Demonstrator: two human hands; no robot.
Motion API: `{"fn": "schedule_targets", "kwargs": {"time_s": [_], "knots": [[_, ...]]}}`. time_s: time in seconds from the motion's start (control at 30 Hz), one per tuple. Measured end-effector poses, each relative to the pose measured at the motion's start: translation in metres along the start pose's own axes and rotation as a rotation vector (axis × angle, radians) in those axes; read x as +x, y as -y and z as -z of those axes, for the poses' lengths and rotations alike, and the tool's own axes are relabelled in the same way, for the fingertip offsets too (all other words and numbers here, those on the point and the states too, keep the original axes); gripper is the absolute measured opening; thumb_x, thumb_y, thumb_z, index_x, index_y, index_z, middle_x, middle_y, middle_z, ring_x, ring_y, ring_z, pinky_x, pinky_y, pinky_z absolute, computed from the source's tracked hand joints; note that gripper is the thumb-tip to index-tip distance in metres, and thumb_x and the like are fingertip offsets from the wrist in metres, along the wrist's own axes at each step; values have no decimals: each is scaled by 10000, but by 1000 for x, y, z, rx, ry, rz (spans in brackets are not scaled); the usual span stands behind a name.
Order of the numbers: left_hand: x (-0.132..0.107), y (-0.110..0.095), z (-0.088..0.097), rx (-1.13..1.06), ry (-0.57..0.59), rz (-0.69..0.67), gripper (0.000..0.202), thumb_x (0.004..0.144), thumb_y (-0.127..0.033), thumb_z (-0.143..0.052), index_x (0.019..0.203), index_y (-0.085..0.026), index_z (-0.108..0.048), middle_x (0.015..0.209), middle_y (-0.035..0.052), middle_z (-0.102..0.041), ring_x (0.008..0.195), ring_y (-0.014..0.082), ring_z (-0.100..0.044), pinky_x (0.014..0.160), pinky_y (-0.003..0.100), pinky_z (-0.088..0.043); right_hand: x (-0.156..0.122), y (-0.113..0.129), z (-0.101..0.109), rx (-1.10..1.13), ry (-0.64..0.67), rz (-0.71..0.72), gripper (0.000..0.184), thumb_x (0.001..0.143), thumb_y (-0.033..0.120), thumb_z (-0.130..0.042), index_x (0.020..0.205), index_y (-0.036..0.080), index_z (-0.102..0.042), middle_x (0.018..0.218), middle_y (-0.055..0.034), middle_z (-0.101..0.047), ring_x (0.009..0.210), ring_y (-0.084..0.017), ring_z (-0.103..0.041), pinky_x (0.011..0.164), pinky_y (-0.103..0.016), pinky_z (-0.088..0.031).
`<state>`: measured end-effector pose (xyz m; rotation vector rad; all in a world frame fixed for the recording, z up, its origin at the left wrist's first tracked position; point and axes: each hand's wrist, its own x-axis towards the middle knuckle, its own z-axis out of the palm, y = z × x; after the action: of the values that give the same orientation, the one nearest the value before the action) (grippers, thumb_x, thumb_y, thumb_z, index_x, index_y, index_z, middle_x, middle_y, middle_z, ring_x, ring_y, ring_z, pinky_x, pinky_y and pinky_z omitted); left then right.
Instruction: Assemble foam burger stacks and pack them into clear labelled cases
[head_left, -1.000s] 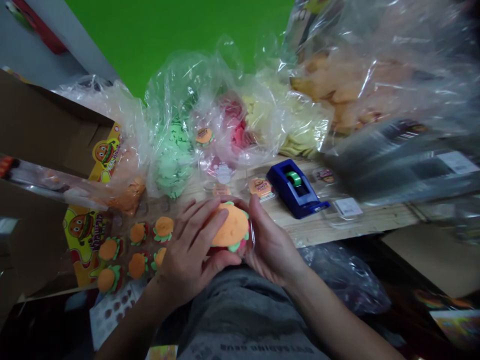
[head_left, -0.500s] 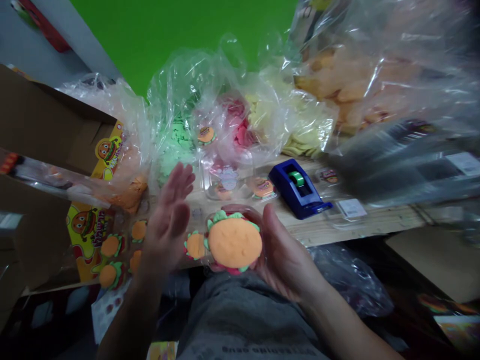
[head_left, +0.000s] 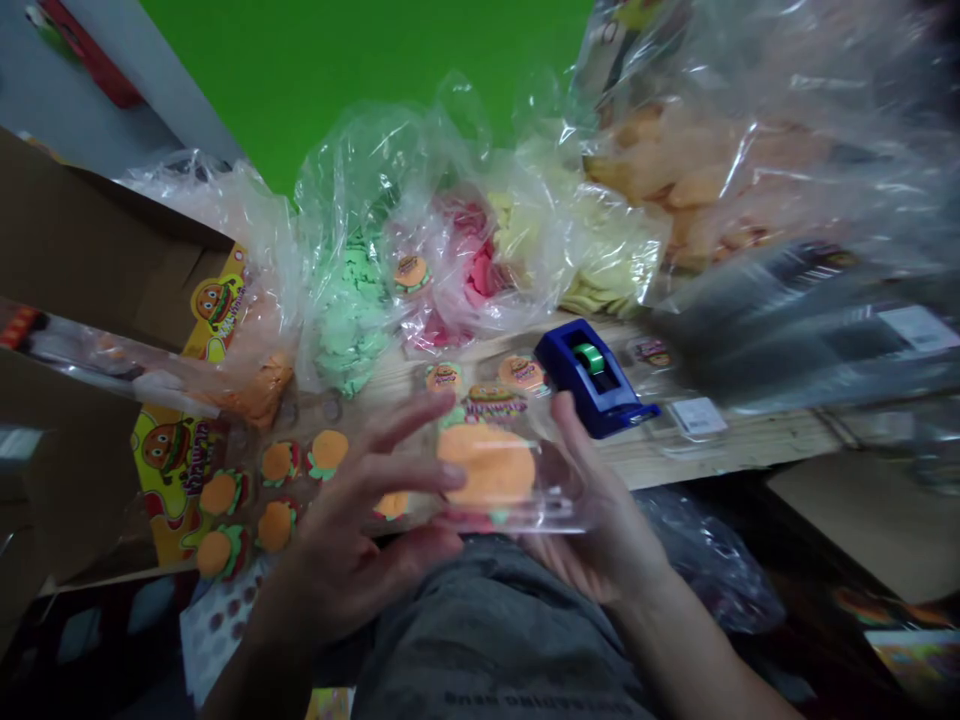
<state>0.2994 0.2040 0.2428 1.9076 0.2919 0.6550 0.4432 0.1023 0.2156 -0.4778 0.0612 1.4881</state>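
A large marshmallow-like toy burger [head_left: 487, 465] with an orange bun top lies inside a clear plastic box [head_left: 551, 480] just over the table's front edge. Printed lettering and a burger picture show on the box's cover. My right hand [head_left: 611, 525] grips the box from its right side, thumb up along that edge. At the left side, my left hand [head_left: 352, 520] pinches the box, with a fingertip on top above the bun and the thumb low at the near edge. Half hidden behind the left fingers is a small burger [head_left: 391, 505]. Several more small burgers [head_left: 277, 525] lie left of that hand.
A blue tape dispenser [head_left: 596, 380] stands beyond my right hand. Clear bags of green pieces [head_left: 352, 320], red pieces [head_left: 476, 250] and yellow pieces [head_left: 611, 270] line the back. Cardboard boxes [head_left: 112, 220] stand at left; stacked clear packaging [head_left: 810, 325] sits at right.
The clear cover with the printed label has gone from the table behind and now lies over the large burger. My left hand has come down and right onto the box.
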Motion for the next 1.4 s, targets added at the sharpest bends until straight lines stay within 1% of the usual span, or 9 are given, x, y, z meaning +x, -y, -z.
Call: {"fn": "schedule_targets", "kwargs": {"time_s": [0.1, 0.3, 0.47, 0.6, 0.77, 0.9, 1.1, 1.2, 1.4], "knots": [[-14, 3, -7, 122, 58, -116, 301, 839, -238, -619, 1135, -266, -579, 1401, 28, -487, 1343, 235, -365, 1129, 446, -283, -3, 5, -4, -69, 15, -11, 511, 802, 608, -548, 1084, 190, -632, 1024, -83, -715, 985, -245, -673, 853, -401, -550], [-32, 16, -33, 254, -469, -129, 461, 870, -353, -559, 1316, -320, -447, 1336, 41, -490, 1214, 206, -490, 1015, 388, -423, -9, 8, -16, -181, -85, -18, 427, 783, 530, -581, 1079, 229, -645, 1060, -71, -710, 1087, -282, -621, 916, -460, -507], [-28, 13, -33, 667, -317, -202, 536, 887, -489, -461, 1335, -196, -455, 1173, 102, -578, 1159, 237, -508, 1016, 374, -404, -5, 6, -31, -278, -87, 47, 432, 784, 539, -546, 1063, 226, -649, 1041, -76, -713, 1125, -290, -596, 922, -470, -501], [-21, 9, -29, 783, -258, -235, 545, 898, -502, -411, 1336, -180, -441, 1069, 92, -629, 1142, 231, -496, 1047, 388, -359, -3, 4, -35, -265, -95, 81, 401, 735, 506, -626, 1034, 243, -666, 1044, -55, -716, 1151, -289, -577, 934, -444, -498], [-24, 14, -35, 715, -265, -177, 682, 831, -579, -488, 1388, -210, -352, 1216, 119, -553, 1211, 252, -450, 1044, 426, -367, -3, 0, -30, -229, -122, 90, 336, 754, 483, -622, 982, 244, -681, 1026, -37, -721, 1160, -272, -574, 953, -431, -487], [-24, 11, -41, 616, -281, 8, 588, 804, -407, -640, 1325, -253, -416, 1251, 107, -532, 1197, 259, -481, 1003, 450, -423, -3, -4, -24, -217, -140, 117, 281, 770, 477, -610, 906, 246, -694, 993, -29, -728, 1163, -261, -572, 964, -434, -476], [-20, 10, -50, 391, -388, 165, 468, 773, -325, -688, 1209, -281, -523, 1192, 57, -547, 1145, 227, -529, 953, 397, -484, -6, -7, -15, -240, -91, 112, 325, 806, 445, -626, 1090, 289, -636, 1128, -16, -683, 1158, -240, -575, 949, -406, -488], [-25, 15, -51, 265, -502, 129, 467, 799, -363, -653, 1239, -287, -518, 1238, 67, -510, 1179, 220, -512, 936, 357, -509, -9, -6, -14, -233, -43, 108, 352, 820, 435, -622, 1148, 308, -610, 1160, -12, -665, 1135, -238, -593, 923, -403, -502], [-32, 15, -43, 297, -296, 94, 509, 831, -306, -614, 1318, -271, -471, 1351, 88, -481, 1278, 257, -447, 1018, 415, -470, -10, -3, -15, -222, -57, 104, 372, 834, 448, -603, 1174, 298, -598, 1194, -35, -651, 1124, -252, -596, 896, -418, -517]]}}
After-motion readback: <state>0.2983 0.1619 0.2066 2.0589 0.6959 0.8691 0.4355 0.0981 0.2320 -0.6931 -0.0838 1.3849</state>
